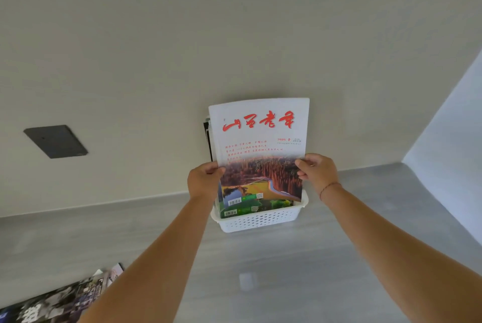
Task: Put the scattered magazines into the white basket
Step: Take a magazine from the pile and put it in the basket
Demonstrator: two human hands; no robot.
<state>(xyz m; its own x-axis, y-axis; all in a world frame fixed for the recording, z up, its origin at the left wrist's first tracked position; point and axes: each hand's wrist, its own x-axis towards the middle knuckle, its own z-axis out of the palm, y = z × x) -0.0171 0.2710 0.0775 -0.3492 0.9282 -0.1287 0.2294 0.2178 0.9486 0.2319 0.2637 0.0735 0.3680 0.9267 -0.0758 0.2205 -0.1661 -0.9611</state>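
Magazines first: the one you hold, a white-covered magazine (260,150) with red title script and a landscape photo, stands upright with its bottom edge down inside the white basket (258,221). Head view, the only one. Your left hand (204,182) grips the left edge and your right hand (317,172) grips the right edge, both about halfway down the cover. Fingers on each side are curled and pinching the cover edge, thumbs to the front; the fingers behind the pages are hidden. Two-handed hold looks meant to keep the thin cover from flopping while it slides in flat against the others. The top already bows back a little.

Other magazines (208,137) already stand behind it in the basket, dark edges showing at the left, with a green cover (240,212) low down in front. The basket sits on the grey table (365,257) right against the wall (182,49), so the stack leans back on the wall rather than tipping.

More to do: loose magazines (65,299) lie flat at the near left corner of the table, well apart from the basket. A dark square plate (56,141) is on the wall to the left, unrelated.

Likely step: seating this one, then letting go.
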